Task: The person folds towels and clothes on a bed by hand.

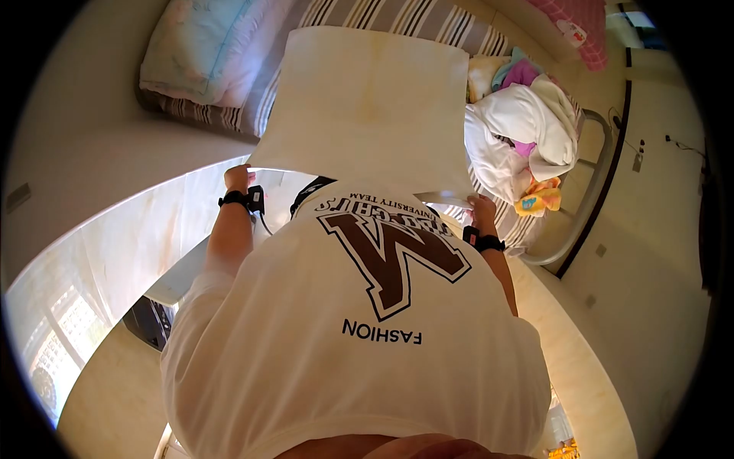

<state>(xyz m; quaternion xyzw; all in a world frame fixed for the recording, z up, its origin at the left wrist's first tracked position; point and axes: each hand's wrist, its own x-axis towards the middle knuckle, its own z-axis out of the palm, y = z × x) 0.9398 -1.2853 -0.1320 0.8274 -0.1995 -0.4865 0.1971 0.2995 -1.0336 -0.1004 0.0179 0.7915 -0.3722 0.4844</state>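
A large pale beige panel (pixel 367 99) stretches out in front of my body, over a striped bed. My left hand (pixel 237 180) has its fingers closed on the panel's near left corner. At the near right corner, my right hand (pixel 482 210) is closed round the edge, its fingers partly hidden. Each wrist wears a black strap with a small box. The white shirt (pixel 344 382) with dark lettering fills the lower middle and meets the panel's near edge.
A pale pillow or quilt (pixel 202 50) lies on the striped bedding (pixel 413 19) at the back left. White cloth (pixel 520 122) and an orange-yellow cloth (pixel 539 197) lie at the right, beside a metal bed rail (pixel 604 168). A dark object (pixel 149 321) is at the lower left.
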